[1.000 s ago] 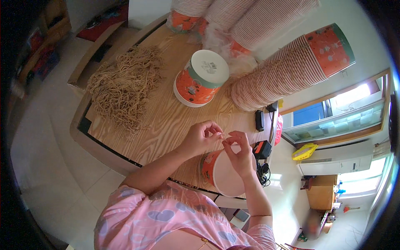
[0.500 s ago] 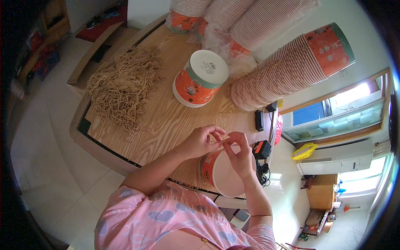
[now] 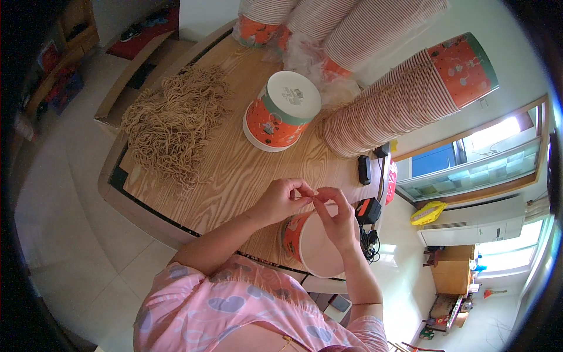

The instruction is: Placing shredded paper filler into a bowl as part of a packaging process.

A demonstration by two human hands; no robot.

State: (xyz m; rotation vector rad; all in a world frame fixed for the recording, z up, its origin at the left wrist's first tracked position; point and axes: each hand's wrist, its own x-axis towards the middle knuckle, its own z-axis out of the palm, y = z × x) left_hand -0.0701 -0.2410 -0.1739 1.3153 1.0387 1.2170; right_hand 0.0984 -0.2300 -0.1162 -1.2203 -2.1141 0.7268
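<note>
My left hand point(image 3: 286, 200) and my right hand point(image 3: 336, 218) meet fingertip to fingertip, both pinching a thin tan cord; little of it shows between the fingers. Just beneath my right hand, an orange paper bucket point(image 3: 316, 258) lies tipped with its white inside showing, at the table's near edge. Farther off, another orange paper bucket point(image 3: 271, 124) with a green band stands upside down, its white base up. A loose heap of tan cords point(image 3: 176, 120) spreads over the table's left side.
A long nested stack of paper buckets point(image 3: 390, 97), with tan cords draped along it, leans at the far right. More stacks in clear plastic point(image 3: 375, 29) stand behind. Black adapters and cables point(image 3: 369, 212) sit by the right edge of the wooden table point(image 3: 229, 170).
My fingertips have drawn closer together, and the stretch of cord seen between them has shortened. The buckets and the cord heap stay where they were.
</note>
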